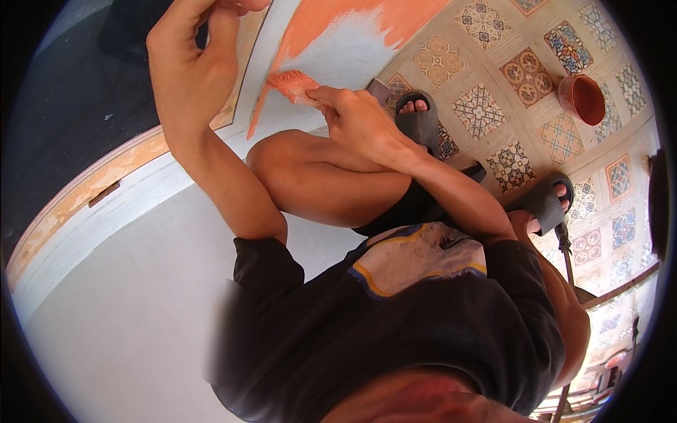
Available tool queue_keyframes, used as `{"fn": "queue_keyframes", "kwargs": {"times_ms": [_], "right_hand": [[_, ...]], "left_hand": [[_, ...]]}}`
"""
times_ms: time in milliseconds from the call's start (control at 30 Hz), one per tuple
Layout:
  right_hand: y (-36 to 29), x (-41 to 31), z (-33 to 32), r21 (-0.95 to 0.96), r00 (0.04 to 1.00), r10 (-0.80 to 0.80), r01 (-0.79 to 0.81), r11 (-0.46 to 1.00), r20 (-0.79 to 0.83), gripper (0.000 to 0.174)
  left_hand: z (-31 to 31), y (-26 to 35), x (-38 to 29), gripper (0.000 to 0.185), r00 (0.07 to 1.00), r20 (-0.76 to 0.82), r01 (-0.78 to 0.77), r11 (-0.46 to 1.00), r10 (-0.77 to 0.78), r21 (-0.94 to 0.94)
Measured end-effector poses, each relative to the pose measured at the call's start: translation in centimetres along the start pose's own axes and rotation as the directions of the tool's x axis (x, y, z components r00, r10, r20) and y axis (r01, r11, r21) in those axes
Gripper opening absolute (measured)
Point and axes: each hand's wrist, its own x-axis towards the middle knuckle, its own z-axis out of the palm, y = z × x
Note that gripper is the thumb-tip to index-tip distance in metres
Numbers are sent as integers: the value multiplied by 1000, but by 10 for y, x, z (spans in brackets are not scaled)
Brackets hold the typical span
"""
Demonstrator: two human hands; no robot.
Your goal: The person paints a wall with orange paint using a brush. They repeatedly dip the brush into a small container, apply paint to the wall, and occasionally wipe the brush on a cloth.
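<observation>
In my right hand [359, 119] is a paintbrush [296, 87] with orange paint on its bristles. The bristles touch the pale wall [344, 63] near its left border, at an orange painted strip [260, 108]. A larger area of orange paint [317, 24] with a ragged edge covers the upper part of this wall. My left hand [195, 58] is raised at the upper left, in front of the frame of a dark pane; its fingers run partly out of the picture, and whether it holds anything is hidden.
A reddish-brown paint container [582, 99] stands on the patterned tile floor [476, 113] at the right. My sandalled feet are on the tiles near the wall's base. A dark pane [79, 100] with a worn, patchy frame [100, 164] lies at the left. A thin pole [568, 264] is at the right.
</observation>
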Motion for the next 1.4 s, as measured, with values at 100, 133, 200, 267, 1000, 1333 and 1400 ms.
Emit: {"fn": "queue_keyframes", "kwargs": {"times_ms": [100, 133, 200, 267, 1000, 1333, 1400], "right_hand": [[-2, 3, -5, -40, 999, -17, 15, 999, -34, 38], [-5, 6, -14, -3, 994, -11, 11, 1000, -113, 38], [-6, 17, -48, 35, 978, 134, -130, 991, -163, 37], [-10, 20, -77, 123, 946, 161, -131, 984, -281, 36], [-11, 14, -57, 80, 935, 81, -57, 995, -346, 37], [-10, 4, -3, 56, 968, 16, -2, 998, -251, 42], [-9, -4, 14, 70, 987, 16, -5, 998, -159, 43]], "left_hand": [[0, 0, 0, 25, 1000, -6, -12, 1000, 12, 12], [-1, 0, 0, 25, 1000, -3, -10, 1000, 10, 20], [-1, -1, -1, 25, 1000, 6, -7, 1000, 7, 31], [-1, -2, -3, 23, 1000, -3, -25, 1000, 25, 18], [-17, -12, -11, 22, 997, 79, 20, 1000, -18, -15], [-19, -11, -13, 22, 996, 80, 34, 998, -38, 45], [-18, -10, -12, 22, 996, 79, 47, 997, -52, 54]]}}
